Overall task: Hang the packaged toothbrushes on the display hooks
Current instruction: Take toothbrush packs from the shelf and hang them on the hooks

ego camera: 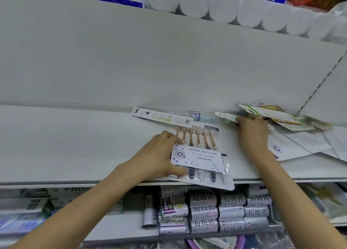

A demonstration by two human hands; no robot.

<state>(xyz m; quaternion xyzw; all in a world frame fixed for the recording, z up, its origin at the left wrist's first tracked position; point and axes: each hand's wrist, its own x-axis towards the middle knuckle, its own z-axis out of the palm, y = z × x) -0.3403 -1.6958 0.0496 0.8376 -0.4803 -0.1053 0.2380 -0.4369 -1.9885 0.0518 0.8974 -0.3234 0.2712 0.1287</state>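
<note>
Toothbrush pack [201, 155] on white shelf [75, 145], left hand [161, 155] gripping

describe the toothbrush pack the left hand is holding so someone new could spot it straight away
On the white shelf, at its front edge, lies a clear multipack of toothbrushes gripped by the left hand. Unlike the flat packets around it, it bears a white label reading YIKOJIFE and overhangs the edge.

Single head-worn view, looking forward and down, close over the white shelf [75, 145] (wide-angle, edges bowed), both forearms entering from below
</note>
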